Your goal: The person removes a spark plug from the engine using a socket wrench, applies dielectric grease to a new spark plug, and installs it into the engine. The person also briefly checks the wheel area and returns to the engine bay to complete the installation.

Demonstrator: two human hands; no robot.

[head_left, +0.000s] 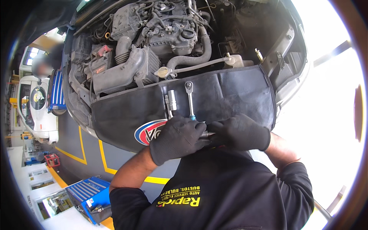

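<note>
My left hand (179, 138), in a black knit glove, is closed with its fingers curled round a small metal cylindrical piece (207, 134). Only a short stretch of that piece shows, so its exact kind is hidden. My right hand (241, 132), gloved likewise, meets it from the other side with fingers bent inward; what lies in them is covered. Just beyond my hands a ratchet (190, 99) lies on the black fender cover (237, 94), its head pointing to the engine. Left of the ratchet lie a silver socket (172, 100) and a slimmer metal bar (167, 106).
The open engine bay holds an engine (170, 36), an air intake box (122, 74), a battery (100, 63) and a coolant reservoir (234, 60). Blue tool cabinets (90, 193) stand at the left, near a white vehicle (38, 103). A person (42, 67) is far left.
</note>
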